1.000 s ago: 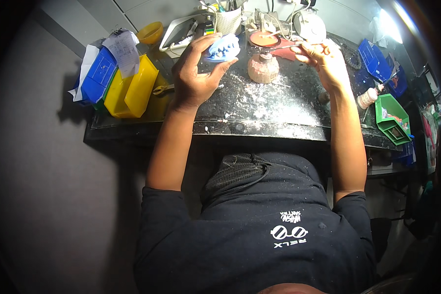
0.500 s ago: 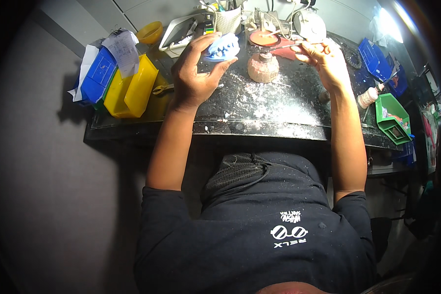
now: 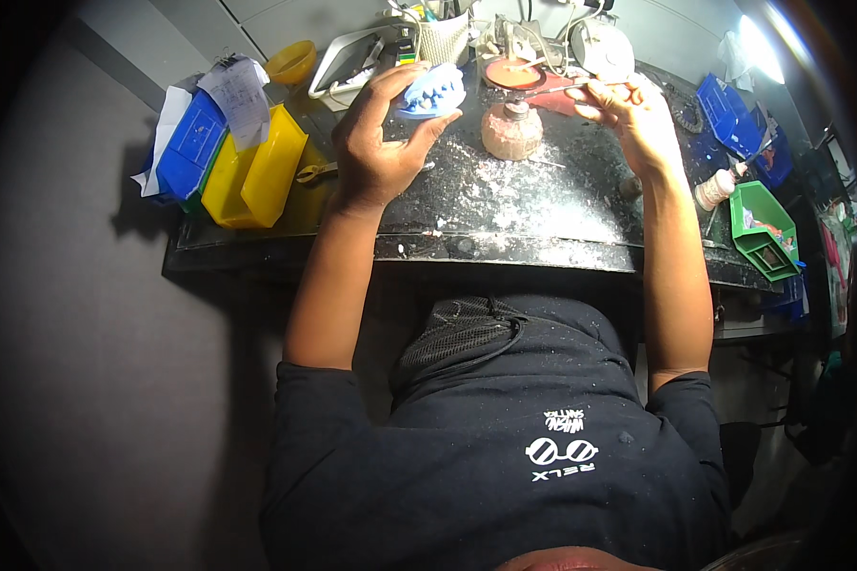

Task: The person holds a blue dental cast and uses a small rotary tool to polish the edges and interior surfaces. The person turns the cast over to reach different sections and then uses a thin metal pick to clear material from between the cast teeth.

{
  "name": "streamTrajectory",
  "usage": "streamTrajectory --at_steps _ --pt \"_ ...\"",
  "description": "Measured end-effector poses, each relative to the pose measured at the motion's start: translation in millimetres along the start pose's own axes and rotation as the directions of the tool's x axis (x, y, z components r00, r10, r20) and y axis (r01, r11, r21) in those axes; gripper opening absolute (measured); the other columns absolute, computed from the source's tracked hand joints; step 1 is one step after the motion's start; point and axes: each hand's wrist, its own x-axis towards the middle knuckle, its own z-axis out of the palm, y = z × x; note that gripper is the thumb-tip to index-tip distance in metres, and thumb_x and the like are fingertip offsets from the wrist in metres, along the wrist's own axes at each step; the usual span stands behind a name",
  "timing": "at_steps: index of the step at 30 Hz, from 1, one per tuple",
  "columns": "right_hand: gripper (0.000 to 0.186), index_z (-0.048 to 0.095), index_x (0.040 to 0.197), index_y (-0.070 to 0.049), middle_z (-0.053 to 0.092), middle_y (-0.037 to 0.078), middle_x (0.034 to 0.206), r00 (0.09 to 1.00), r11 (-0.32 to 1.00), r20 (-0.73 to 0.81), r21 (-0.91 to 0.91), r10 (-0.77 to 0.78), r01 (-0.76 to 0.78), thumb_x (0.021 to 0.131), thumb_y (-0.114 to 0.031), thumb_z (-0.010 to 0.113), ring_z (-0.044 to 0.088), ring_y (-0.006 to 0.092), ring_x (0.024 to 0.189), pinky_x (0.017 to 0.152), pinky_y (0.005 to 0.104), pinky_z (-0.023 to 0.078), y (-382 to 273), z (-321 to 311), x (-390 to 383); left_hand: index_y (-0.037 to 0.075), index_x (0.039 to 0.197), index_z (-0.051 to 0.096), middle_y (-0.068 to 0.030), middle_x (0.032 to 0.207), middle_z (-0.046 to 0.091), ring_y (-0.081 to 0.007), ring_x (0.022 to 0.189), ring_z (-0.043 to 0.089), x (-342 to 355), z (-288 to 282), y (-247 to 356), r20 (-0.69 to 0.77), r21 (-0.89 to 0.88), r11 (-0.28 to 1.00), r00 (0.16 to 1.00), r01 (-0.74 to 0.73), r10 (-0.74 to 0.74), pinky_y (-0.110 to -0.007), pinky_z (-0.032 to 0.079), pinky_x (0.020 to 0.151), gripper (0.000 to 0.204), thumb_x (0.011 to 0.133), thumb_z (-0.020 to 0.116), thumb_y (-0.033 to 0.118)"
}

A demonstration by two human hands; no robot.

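My left hand (image 3: 383, 143) is closed round a pale blue dental cast (image 3: 432, 92), with thumb and fingers on its sides and the row of teeth showing. Over the right of the bench, my right hand (image 3: 635, 119) pinches a thin metal hand tool (image 3: 575, 87), whose exact kind I cannot make out. The tool points left, above a squat pinkish glass burner jar (image 3: 511, 133) with a metal cap. Just behind the jar sits a round dish of reddish-orange material (image 3: 515, 73), and a red sheet (image 3: 554, 100) lies beside it.
Yellow (image 3: 257, 176) and blue (image 3: 192, 143) bins with papers stand at the left. A yellow bowl (image 3: 291, 63) and a white tray (image 3: 341, 71) are behind. At the right are a thread spool (image 3: 714, 190) and a green bin (image 3: 764, 228). White powder covers the black bench (image 3: 505, 214).
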Motion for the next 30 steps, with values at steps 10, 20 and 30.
streamTrajectory --at_steps 10,20,30 --pt "0.026 0.064 0.118 0.005 0.074 0.016 0.111 0.999 1.0 -0.04 0.013 -0.004 0.005 0.094 -0.003 0.072 0.074 0.0275 0.103 0.091 0.04 0.063 -3.0 5.2 -2.9 0.001 0.121 0.066 -0.0166 0.116 0.074 -0.0285 0.108 0.074 -0.2 -1.0 -0.7 0.004 0.009 1.0 1.0 -0.001 0.001 -0.035 0.059 0.094 0.053 0.075 0.092 0.006" --pt "0.025 0.066 0.117 0.005 0.074 0.017 0.113 1.0 1.0 -0.003 -0.002 0.001 -0.001 0.095 -0.004 0.073 0.074 0.0275 0.102 0.089 0.0396 0.063 -1.8 1.7 -0.5 0.001 0.121 0.066 -0.0166 0.116 0.074 -0.0285 0.108 0.073 1.9 -2.2 1.2 0.004 0.046 0.999 1.0 -0.02 0.02 -0.035 0.059 0.094 0.053 0.075 0.092 0.006" --pt "0.025 0.065 0.12 0.005 0.074 0.016 0.115 1.0 1.0 -0.019 -0.022 0.013 -0.013 0.097 -0.005 0.07 0.074 0.0268 0.104 0.088 0.0379 0.063 -3.3 2.9 -2.2 0.001 0.12 0.067 -0.0161 0.117 0.073 -0.0288 0.108 0.073 2.7 -3.4 2.2 0.006 0.076 0.996 0.999 -0.045 0.045 -0.035 0.059 0.095 0.053 0.074 0.092 0.006"
